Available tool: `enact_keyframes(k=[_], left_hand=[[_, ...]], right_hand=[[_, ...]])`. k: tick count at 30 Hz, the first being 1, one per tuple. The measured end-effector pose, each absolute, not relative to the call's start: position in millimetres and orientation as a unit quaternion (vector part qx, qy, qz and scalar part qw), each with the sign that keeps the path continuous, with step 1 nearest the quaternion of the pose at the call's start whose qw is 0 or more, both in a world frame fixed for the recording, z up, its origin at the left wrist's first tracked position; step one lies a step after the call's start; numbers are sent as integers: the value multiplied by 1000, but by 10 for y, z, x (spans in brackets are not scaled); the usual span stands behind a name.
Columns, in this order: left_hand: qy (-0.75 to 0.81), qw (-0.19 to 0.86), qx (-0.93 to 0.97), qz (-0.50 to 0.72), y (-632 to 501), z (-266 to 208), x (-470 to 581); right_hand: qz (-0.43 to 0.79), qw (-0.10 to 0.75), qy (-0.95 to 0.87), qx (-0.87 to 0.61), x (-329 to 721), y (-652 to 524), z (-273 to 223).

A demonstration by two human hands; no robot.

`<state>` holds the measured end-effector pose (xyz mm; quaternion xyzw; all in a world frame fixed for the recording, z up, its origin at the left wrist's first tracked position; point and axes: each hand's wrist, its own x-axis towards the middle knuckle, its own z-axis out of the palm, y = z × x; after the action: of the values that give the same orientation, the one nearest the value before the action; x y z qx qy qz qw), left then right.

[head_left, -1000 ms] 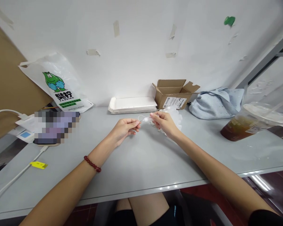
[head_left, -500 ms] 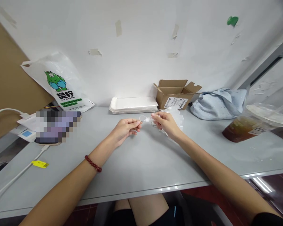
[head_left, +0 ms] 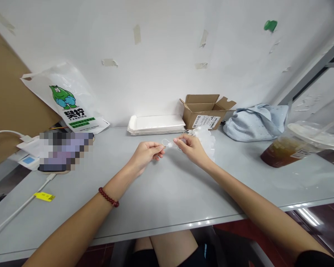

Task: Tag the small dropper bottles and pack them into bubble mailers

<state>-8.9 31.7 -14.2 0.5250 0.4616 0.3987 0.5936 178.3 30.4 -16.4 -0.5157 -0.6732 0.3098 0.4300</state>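
Note:
Over the middle of the desk my left hand (head_left: 149,154) is closed in a pinch on a thin, copper-coloured, wire-like piece (head_left: 164,147). Close to its fingertips, between both hands, is a small white piece (head_left: 169,144) with a thin, clear-white string (head_left: 164,140) looping above it. My right hand (head_left: 192,148) is also pinched, its thumb and forefinger at the right side of the white piece; what exactly they grip is too small to make out. Beside and behind my right hand lies a pile of translucent white pieces (head_left: 207,141) with loose strings.
An open cardboard box (head_left: 202,113) and a stack of white envelope-like packets (head_left: 156,124) stand against the wall. A blue cloth bag (head_left: 254,124) and a drink cup (head_left: 284,146) are right. Left are a phone (head_left: 65,152), a white cable (head_left: 16,218) and a plastic bag (head_left: 69,96).
The view has shifted slightly. The small white piece is now nearer my left fingertips, and the string loop above it stands out more. Both hands stay pinched.

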Motion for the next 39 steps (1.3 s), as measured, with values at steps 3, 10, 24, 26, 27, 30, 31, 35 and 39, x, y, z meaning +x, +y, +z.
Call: enact_keyframes(k=[3, 10, 24, 26, 27, 30, 31, 35, 39], left_hand=[[467, 583, 526, 407, 291, -127, -69], [463, 576, 533, 412, 277, -144, -77], [452, 593, 559, 364, 364, -71, -191], [452, 588, 572, 351, 356, -84, -177], [453, 585, 576, 347, 352, -89, -169], [459, 571, 594, 333, 342, -87, -156], [462, 564, 603, 323, 340, -83, -156], [472, 494, 675, 279, 341, -77, -168], [481, 327, 783, 220, 390, -100, -236]], right_hand=[[315, 433, -671, -513, 1766, 299, -195], [317, 449, -659, -513, 1722, 266, -245], [371, 471, -632, -491, 1744, 271, -167], [362, 465, -639, -495, 1735, 264, -182], [355, 463, -642, -497, 1731, 259, -188], [342, 454, -653, -499, 1719, 241, -188], [339, 451, -655, -502, 1715, 236, -185], [317, 418, -672, -523, 1705, 241, -196], [252, 332, -724, -550, 1735, 295, -246]])
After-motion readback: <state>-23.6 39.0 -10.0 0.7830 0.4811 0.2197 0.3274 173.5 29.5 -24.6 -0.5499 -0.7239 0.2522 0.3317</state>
